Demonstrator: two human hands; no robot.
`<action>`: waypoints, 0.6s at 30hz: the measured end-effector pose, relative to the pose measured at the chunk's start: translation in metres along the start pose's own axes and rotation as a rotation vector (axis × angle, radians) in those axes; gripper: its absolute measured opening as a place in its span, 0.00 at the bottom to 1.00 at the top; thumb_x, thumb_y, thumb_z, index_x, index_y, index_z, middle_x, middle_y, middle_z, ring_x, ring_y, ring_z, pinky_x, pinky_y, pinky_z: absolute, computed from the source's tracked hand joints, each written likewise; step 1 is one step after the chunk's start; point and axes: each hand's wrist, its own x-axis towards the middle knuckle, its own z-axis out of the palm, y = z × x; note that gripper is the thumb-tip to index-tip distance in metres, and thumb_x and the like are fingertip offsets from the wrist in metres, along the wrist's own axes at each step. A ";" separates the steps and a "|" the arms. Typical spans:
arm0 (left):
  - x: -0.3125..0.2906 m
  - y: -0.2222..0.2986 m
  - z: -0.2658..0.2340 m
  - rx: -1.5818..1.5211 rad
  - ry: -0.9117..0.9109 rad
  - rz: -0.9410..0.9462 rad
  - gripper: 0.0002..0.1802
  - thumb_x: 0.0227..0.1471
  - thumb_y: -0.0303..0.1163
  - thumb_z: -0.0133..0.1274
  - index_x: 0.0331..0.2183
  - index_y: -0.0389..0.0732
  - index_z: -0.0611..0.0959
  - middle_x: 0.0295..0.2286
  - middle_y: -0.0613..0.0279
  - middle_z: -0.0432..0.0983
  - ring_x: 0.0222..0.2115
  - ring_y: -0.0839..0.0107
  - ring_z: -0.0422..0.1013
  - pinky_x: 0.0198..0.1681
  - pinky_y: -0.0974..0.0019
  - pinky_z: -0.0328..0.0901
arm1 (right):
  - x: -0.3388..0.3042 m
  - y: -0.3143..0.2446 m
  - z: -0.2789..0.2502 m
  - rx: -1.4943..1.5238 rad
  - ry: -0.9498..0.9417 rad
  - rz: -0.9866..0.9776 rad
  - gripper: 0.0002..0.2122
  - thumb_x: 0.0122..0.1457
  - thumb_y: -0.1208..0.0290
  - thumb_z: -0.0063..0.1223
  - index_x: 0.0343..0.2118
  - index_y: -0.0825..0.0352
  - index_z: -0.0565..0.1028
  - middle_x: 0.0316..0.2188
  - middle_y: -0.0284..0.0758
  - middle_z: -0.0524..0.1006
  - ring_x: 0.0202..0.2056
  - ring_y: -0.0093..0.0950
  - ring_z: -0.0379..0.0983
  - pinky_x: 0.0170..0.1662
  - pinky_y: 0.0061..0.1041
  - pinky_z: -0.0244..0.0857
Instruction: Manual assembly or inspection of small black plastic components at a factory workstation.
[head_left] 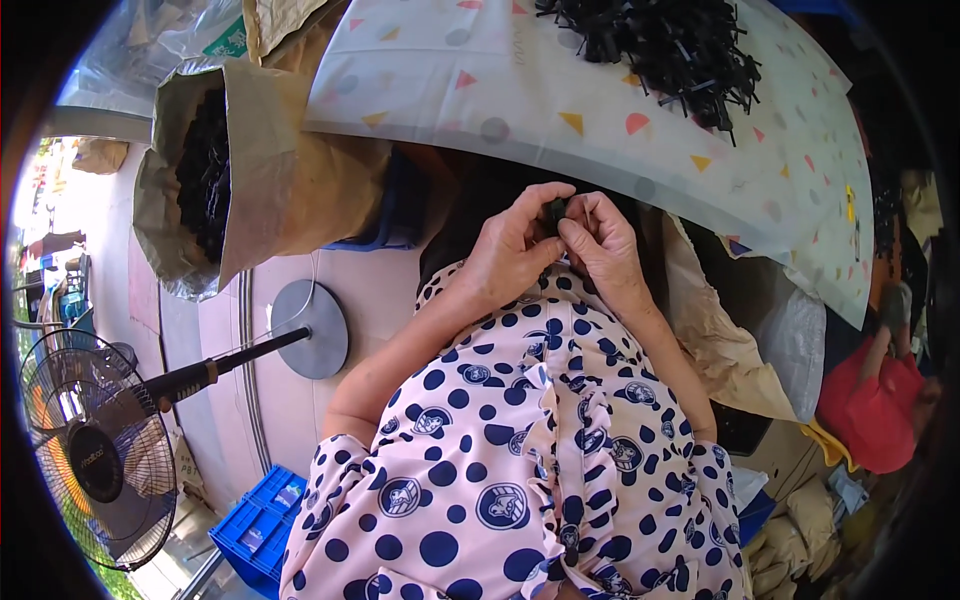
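Observation:
My left hand (515,240) and my right hand (607,243) meet in front of my chest, just below the table's near edge. Between their fingertips is a small black piece (557,209), mostly covered by the fingers, so its exact kind is hard to make out. Both hands pinch it from either side. Beyond them, on the patterned tablecloth (545,120), lies a heap of small black plastic parts (680,55). To the left, a tall paper sack (270,170) gapes and shows many dark pieces (203,175) inside.
A standing fan (100,455) with a round base (312,328) is on the left floor. Blue crates (262,525) sit below it. Crumpled brown paper (735,340) hangs at the table's right. At far right is a person in red (875,410), near stacked sacks (800,530).

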 end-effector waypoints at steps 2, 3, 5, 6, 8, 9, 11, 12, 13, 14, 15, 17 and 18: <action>0.000 0.002 0.002 0.186 0.008 0.012 0.29 0.47 0.14 0.49 0.51 0.38 0.65 0.29 0.67 0.70 0.27 0.84 0.67 0.30 0.79 0.63 | 0.002 0.001 0.002 -0.022 0.032 0.051 0.05 0.58 0.74 0.50 0.30 0.62 0.65 0.19 0.20 0.62 0.16 0.10 0.53 0.18 0.10 0.46; 0.000 0.001 0.003 0.190 0.021 0.013 0.28 0.47 0.13 0.49 0.51 0.38 0.65 0.29 0.66 0.70 0.26 0.85 0.67 0.30 0.80 0.63 | 0.002 0.001 0.002 -0.024 0.034 0.049 0.05 0.58 0.74 0.50 0.30 0.62 0.65 0.19 0.20 0.62 0.16 0.10 0.53 0.18 0.10 0.46; 0.001 -0.004 0.005 0.194 0.032 0.015 0.28 0.47 0.13 0.48 0.51 0.37 0.65 0.29 0.66 0.70 0.26 0.85 0.67 0.30 0.80 0.63 | 0.003 0.002 0.002 -0.050 0.048 0.043 0.05 0.59 0.74 0.49 0.29 0.62 0.66 0.18 0.20 0.62 0.16 0.10 0.53 0.18 0.11 0.46; 0.000 -0.009 0.005 0.169 0.055 0.051 0.26 0.48 0.14 0.47 0.50 0.38 0.65 0.29 0.66 0.70 0.26 0.85 0.67 0.30 0.80 0.63 | 0.003 0.003 0.002 -0.051 0.050 0.042 0.05 0.59 0.74 0.49 0.29 0.62 0.66 0.18 0.20 0.62 0.16 0.10 0.53 0.18 0.11 0.46; 0.001 -0.012 0.004 0.144 0.075 0.087 0.25 0.49 0.14 0.47 0.50 0.38 0.65 0.29 0.66 0.70 0.26 0.84 0.67 0.29 0.81 0.63 | 0.002 0.005 0.003 -0.061 0.016 -0.003 0.04 0.61 0.71 0.47 0.30 0.63 0.67 0.18 0.21 0.63 0.17 0.10 0.53 0.19 0.11 0.47; 0.001 -0.013 0.002 0.074 0.073 0.049 0.24 0.50 0.15 0.46 0.50 0.38 0.65 0.29 0.66 0.70 0.26 0.84 0.67 0.29 0.80 0.63 | 0.001 0.003 0.002 -0.060 0.018 -0.004 0.04 0.61 0.71 0.47 0.30 0.63 0.67 0.18 0.21 0.63 0.17 0.10 0.53 0.19 0.11 0.47; 0.001 -0.012 0.000 0.009 0.070 0.009 0.23 0.52 0.16 0.45 0.50 0.39 0.65 0.29 0.66 0.70 0.25 0.83 0.68 0.28 0.80 0.63 | 0.000 -0.005 0.000 -0.183 -0.028 -0.061 0.07 0.63 0.68 0.43 0.34 0.65 0.68 0.19 0.21 0.63 0.18 0.10 0.54 0.21 0.11 0.48; 0.002 -0.009 0.000 -0.037 0.066 -0.007 0.22 0.52 0.17 0.44 0.50 0.39 0.65 0.29 0.66 0.69 0.25 0.82 0.68 0.27 0.80 0.64 | 0.000 -0.007 0.001 -0.178 -0.028 -0.062 0.07 0.63 0.68 0.43 0.34 0.65 0.68 0.19 0.21 0.63 0.18 0.10 0.54 0.21 0.11 0.48; 0.002 -0.008 -0.001 -0.083 0.063 -0.024 0.21 0.53 0.18 0.44 0.50 0.40 0.64 0.29 0.66 0.69 0.25 0.81 0.68 0.27 0.79 0.64 | 0.000 -0.008 0.002 -0.230 -0.029 -0.071 0.08 0.64 0.67 0.42 0.35 0.67 0.68 0.19 0.22 0.63 0.19 0.11 0.55 0.22 0.11 0.50; 0.002 -0.008 -0.002 -0.081 0.064 -0.027 0.21 0.53 0.18 0.44 0.50 0.40 0.64 0.29 0.66 0.69 0.25 0.81 0.68 0.27 0.79 0.64 | -0.001 -0.009 0.003 -0.282 -0.031 -0.078 0.09 0.65 0.66 0.40 0.36 0.68 0.68 0.19 0.22 0.63 0.20 0.11 0.56 0.23 0.11 0.51; 0.002 -0.009 -0.003 -0.085 0.061 -0.019 0.21 0.53 0.18 0.44 0.50 0.40 0.64 0.28 0.66 0.69 0.25 0.81 0.68 0.27 0.79 0.64 | -0.001 -0.008 0.003 -0.278 -0.032 -0.076 0.09 0.65 0.66 0.40 0.36 0.68 0.68 0.19 0.22 0.63 0.20 0.11 0.56 0.23 0.11 0.51; 0.004 -0.009 -0.004 -0.087 0.055 -0.014 0.21 0.53 0.18 0.44 0.50 0.40 0.63 0.28 0.66 0.68 0.25 0.81 0.68 0.27 0.79 0.64 | 0.002 -0.004 0.000 -0.362 -0.051 -0.134 0.10 0.65 0.67 0.39 0.36 0.69 0.68 0.20 0.23 0.64 0.21 0.12 0.59 0.25 0.11 0.54; 0.005 -0.008 -0.004 -0.097 0.049 -0.023 0.20 0.53 0.18 0.44 0.48 0.40 0.63 0.28 0.66 0.68 0.25 0.81 0.68 0.27 0.79 0.64 | 0.002 -0.004 0.001 -0.358 -0.049 -0.133 0.10 0.65 0.67 0.39 0.36 0.69 0.68 0.20 0.23 0.64 0.21 0.12 0.59 0.25 0.11 0.54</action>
